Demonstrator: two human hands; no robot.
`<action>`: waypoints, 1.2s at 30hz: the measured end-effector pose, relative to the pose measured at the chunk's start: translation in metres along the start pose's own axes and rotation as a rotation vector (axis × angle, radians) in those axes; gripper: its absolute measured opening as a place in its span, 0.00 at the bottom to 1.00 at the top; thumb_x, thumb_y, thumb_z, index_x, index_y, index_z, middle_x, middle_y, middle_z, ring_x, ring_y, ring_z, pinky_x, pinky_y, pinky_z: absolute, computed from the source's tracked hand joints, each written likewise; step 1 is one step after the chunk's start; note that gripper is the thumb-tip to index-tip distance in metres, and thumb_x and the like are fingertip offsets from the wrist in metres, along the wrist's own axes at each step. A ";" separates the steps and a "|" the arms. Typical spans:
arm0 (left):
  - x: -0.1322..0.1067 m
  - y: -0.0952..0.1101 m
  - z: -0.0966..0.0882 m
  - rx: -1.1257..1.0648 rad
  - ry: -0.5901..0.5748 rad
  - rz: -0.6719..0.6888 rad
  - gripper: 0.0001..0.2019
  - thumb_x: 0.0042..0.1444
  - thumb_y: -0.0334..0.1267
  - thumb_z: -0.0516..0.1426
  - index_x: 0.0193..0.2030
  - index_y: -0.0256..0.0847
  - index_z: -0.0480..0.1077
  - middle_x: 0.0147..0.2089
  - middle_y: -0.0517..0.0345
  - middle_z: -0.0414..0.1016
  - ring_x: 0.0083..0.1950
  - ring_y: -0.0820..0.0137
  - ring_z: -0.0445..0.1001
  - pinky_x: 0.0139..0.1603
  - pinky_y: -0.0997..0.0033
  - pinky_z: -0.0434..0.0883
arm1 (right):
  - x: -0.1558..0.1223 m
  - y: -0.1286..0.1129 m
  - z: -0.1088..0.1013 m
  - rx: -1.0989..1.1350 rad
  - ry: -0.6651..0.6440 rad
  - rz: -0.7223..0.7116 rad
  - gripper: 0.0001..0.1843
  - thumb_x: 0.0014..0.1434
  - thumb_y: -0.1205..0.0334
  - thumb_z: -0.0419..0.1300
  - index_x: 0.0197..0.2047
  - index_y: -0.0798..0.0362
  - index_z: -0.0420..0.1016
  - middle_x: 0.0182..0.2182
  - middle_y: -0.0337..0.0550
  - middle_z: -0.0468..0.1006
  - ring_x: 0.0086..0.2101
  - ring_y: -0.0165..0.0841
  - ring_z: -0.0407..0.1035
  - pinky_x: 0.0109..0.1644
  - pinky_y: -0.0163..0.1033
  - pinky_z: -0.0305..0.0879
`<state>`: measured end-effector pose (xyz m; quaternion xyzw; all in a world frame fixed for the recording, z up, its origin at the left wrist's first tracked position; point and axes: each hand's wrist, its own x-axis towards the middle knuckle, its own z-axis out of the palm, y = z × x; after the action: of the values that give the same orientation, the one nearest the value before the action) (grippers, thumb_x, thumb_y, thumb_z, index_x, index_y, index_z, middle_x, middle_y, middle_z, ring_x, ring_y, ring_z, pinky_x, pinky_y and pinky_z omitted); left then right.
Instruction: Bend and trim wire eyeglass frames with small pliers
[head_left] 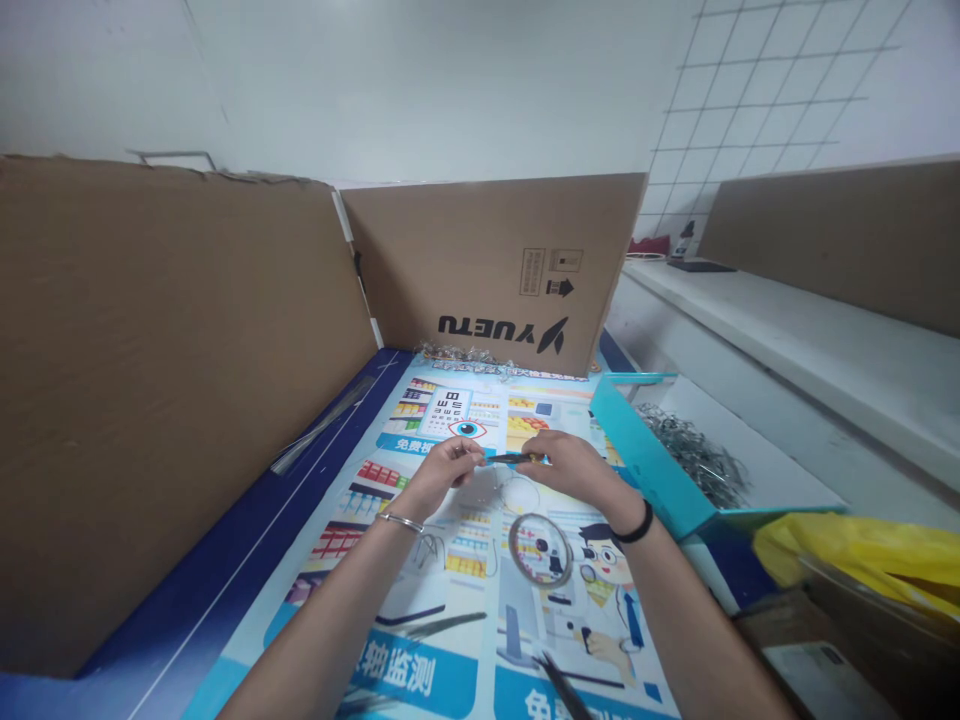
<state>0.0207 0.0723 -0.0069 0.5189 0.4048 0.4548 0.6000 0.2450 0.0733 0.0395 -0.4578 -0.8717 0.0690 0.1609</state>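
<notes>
My right hand (561,462) is closed round a small pair of pliers (510,458) with dark jaws and a bit of orange-yellow at the handle. The jaws point left and reach the fingertips of my left hand (454,462). Those fingers are pinched together; what lies in them is too small to make out. A thin loop of wire (537,497) shows just below the pliers. Nearer to me, a grey ring-shaped coil (512,548) lies on the printed sheet. Bent thin wires (430,548) rest beside my left wrist.
At right stands a teal box (645,470) holding a tangled heap of metal pieces (694,455), with a yellow bag (862,550) nearby. Cardboard panels (480,250) wall the left and back. Small shiny pieces (465,354) lie along the back. A dark pointed tool (561,690) lies in front.
</notes>
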 end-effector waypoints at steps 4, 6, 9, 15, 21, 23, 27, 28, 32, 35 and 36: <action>-0.001 0.001 0.000 -0.031 -0.026 0.001 0.14 0.44 0.44 0.62 0.32 0.38 0.66 0.29 0.62 0.70 0.20 0.83 0.58 0.21 0.78 0.48 | 0.000 0.002 0.001 0.028 -0.002 -0.026 0.11 0.57 0.52 0.56 0.36 0.49 0.74 0.34 0.42 0.77 0.37 0.35 0.69 0.39 0.36 0.61; -0.001 0.001 -0.001 -0.039 -0.044 0.003 0.14 0.45 0.44 0.62 0.32 0.38 0.66 0.29 0.62 0.70 0.20 0.83 0.58 0.21 0.78 0.48 | 0.000 0.002 0.001 0.042 -0.004 -0.035 0.11 0.57 0.52 0.56 0.36 0.49 0.75 0.34 0.42 0.77 0.37 0.35 0.69 0.40 0.36 0.61; -0.001 0.000 -0.003 -0.042 -0.069 0.012 0.13 0.46 0.44 0.61 0.33 0.38 0.66 0.30 0.61 0.70 0.20 0.83 0.58 0.21 0.79 0.48 | 0.000 0.001 0.000 0.051 -0.003 -0.041 0.10 0.57 0.53 0.56 0.35 0.49 0.74 0.33 0.40 0.77 0.36 0.34 0.69 0.38 0.35 0.60; 0.000 -0.003 -0.003 -0.043 -0.096 0.038 0.11 0.49 0.41 0.61 0.33 0.37 0.66 0.31 0.60 0.71 0.21 0.83 0.59 0.22 0.79 0.50 | 0.001 0.000 0.003 0.027 0.021 -0.017 0.09 0.56 0.54 0.57 0.33 0.49 0.74 0.31 0.40 0.77 0.34 0.33 0.69 0.35 0.35 0.59; 0.000 -0.002 -0.003 -0.035 -0.093 0.038 0.10 0.49 0.40 0.60 0.33 0.37 0.66 0.32 0.60 0.72 0.22 0.82 0.61 0.23 0.79 0.53 | 0.000 0.003 0.002 0.027 0.025 -0.048 0.11 0.56 0.53 0.57 0.36 0.49 0.75 0.34 0.42 0.77 0.38 0.36 0.69 0.40 0.37 0.61; 0.000 -0.003 -0.004 -0.033 -0.093 0.040 0.10 0.49 0.40 0.60 0.33 0.37 0.66 0.32 0.60 0.72 0.22 0.82 0.61 0.23 0.79 0.53 | 0.000 0.002 0.000 0.002 0.026 -0.047 0.11 0.57 0.53 0.56 0.36 0.49 0.75 0.34 0.43 0.77 0.38 0.37 0.69 0.40 0.37 0.61; 0.001 -0.005 -0.004 -0.035 -0.099 0.054 0.10 0.49 0.40 0.60 0.33 0.37 0.66 0.31 0.60 0.72 0.22 0.82 0.60 0.23 0.79 0.52 | -0.001 0.001 0.000 -0.009 0.026 -0.046 0.11 0.57 0.53 0.57 0.37 0.49 0.75 0.35 0.42 0.78 0.39 0.37 0.69 0.41 0.38 0.61; 0.001 -0.005 -0.004 -0.036 -0.100 0.055 0.10 0.49 0.40 0.60 0.33 0.37 0.66 0.31 0.60 0.72 0.21 0.82 0.60 0.23 0.79 0.52 | -0.001 0.001 0.000 -0.003 0.027 -0.045 0.10 0.57 0.53 0.57 0.38 0.49 0.75 0.35 0.42 0.78 0.39 0.37 0.69 0.41 0.38 0.61; 0.002 -0.005 -0.005 -0.040 -0.107 0.058 0.10 0.50 0.40 0.60 0.33 0.37 0.66 0.31 0.60 0.72 0.21 0.82 0.60 0.23 0.79 0.52 | -0.001 0.002 0.003 0.006 0.026 -0.038 0.10 0.56 0.53 0.57 0.37 0.48 0.75 0.35 0.41 0.78 0.38 0.35 0.70 0.40 0.37 0.61; 0.002 -0.006 -0.005 -0.038 -0.107 0.061 0.10 0.49 0.40 0.60 0.33 0.37 0.66 0.31 0.60 0.72 0.21 0.82 0.60 0.23 0.78 0.53 | -0.001 0.003 0.004 0.002 0.028 -0.040 0.10 0.57 0.54 0.57 0.38 0.48 0.75 0.35 0.41 0.78 0.38 0.36 0.70 0.40 0.37 0.61; 0.002 -0.006 -0.005 -0.038 -0.105 0.061 0.10 0.49 0.40 0.60 0.33 0.37 0.66 0.31 0.60 0.72 0.21 0.82 0.60 0.23 0.78 0.53 | 0.000 0.002 0.004 0.000 0.028 -0.041 0.10 0.57 0.54 0.57 0.38 0.48 0.75 0.35 0.41 0.78 0.39 0.36 0.70 0.40 0.37 0.61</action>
<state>0.0172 0.0752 -0.0135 0.5429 0.3480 0.4527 0.6159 0.2459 0.0744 0.0354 -0.4405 -0.8787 0.0592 0.1743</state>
